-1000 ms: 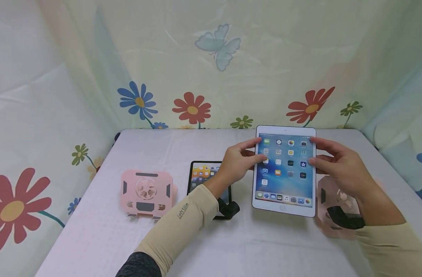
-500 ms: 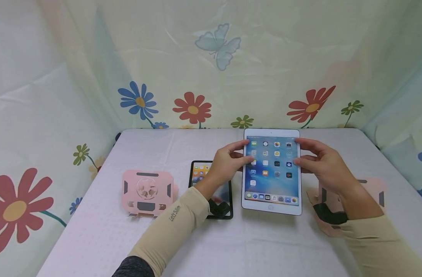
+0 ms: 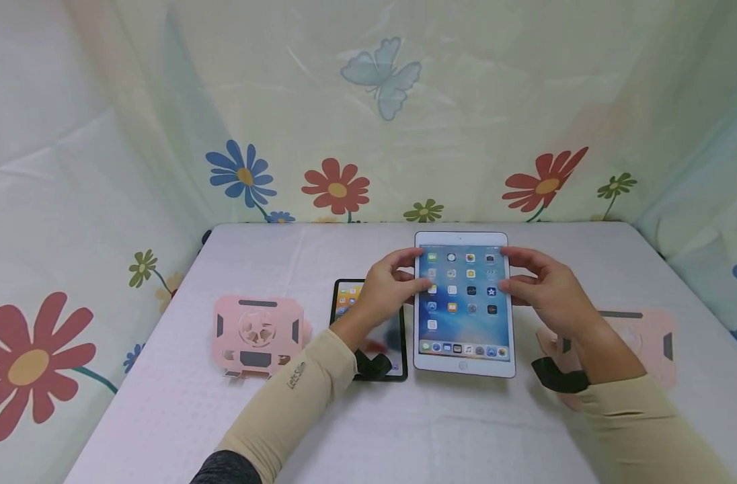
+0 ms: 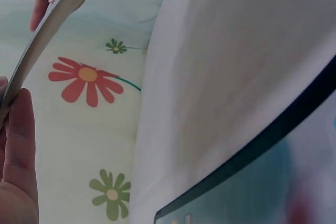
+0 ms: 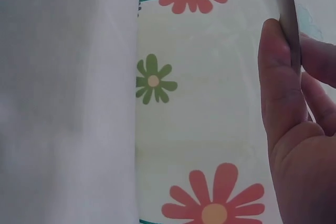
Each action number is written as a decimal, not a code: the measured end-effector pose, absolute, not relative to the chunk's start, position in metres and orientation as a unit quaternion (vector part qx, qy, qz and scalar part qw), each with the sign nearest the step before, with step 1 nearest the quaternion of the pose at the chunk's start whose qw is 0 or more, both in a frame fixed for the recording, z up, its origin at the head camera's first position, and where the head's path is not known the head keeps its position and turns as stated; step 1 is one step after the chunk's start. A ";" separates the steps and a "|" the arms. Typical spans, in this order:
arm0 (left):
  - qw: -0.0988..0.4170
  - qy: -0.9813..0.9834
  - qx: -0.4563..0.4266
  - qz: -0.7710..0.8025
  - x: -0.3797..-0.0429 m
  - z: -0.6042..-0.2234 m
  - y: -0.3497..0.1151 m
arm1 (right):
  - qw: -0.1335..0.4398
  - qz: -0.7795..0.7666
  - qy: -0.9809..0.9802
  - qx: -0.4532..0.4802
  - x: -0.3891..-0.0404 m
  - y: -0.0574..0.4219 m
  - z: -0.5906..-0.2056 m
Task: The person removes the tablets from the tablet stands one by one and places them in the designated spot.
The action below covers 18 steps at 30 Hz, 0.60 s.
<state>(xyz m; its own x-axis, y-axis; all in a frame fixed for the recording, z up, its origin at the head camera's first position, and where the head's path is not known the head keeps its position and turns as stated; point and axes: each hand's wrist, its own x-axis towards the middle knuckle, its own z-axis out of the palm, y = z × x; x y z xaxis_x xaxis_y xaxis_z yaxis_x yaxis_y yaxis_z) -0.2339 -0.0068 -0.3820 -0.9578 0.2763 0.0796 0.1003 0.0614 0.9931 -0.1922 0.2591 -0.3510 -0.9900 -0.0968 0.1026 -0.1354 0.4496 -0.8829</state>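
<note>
A white-framed tablet (image 3: 464,302) with a lit blue home screen is held up, tilted toward the head camera, over the middle of the table. My left hand (image 3: 388,288) pinches its left edge, thumb on the front. The right hand (image 3: 549,289) pinches the opposite edge the same way. In the left wrist view the tablet (image 4: 47,30) shows edge-on between fingers and thumb; in the right wrist view, the right hand (image 5: 299,103) grips its thin side. A black-framed tablet (image 3: 383,339) lies on the table, partly hidden by my left hand and wrist strap.
A pink tablet stand (image 3: 258,335) with grey pads is on the left of the white table (image 3: 163,417). Another pink stand (image 3: 647,336) sits at the right, partly covered by my right forearm. A flower-printed curtain (image 3: 465,134) closes off the back and sides.
Both hands have carried the white tablet left, beside the black-framed one, and slightly down. More of the right pink stand shows. The grip is the same.
</note>
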 end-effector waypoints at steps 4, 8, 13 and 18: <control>0.076 0.727 0.119 0.672 -0.234 -0.387 -0.008 | 0.009 0.523 -0.850 0.060 -0.192 0.255 -0.356; 0.079 0.731 0.104 0.669 -0.235 -0.391 -0.009 | 0.001 0.527 -0.848 0.050 -0.194 0.251 -0.360; 0.078 0.741 0.090 0.661 -0.237 -0.398 -0.011 | -0.016 0.540 -0.841 0.040 -0.197 0.247 -0.363; 0.084 0.747 0.081 0.654 -0.236 -0.402 -0.012 | -0.036 0.548 -0.835 0.026 -0.198 0.245 -0.367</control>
<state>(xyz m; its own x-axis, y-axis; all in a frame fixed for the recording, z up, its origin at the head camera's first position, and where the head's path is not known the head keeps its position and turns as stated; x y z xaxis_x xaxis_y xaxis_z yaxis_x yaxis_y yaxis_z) -0.2358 -0.0124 -0.4019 -0.9729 0.2303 -0.0197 0.0109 0.1308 0.9913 -0.1976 0.2451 -0.3668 -0.9960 -0.0828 -0.0324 -0.0033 0.3984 -0.9172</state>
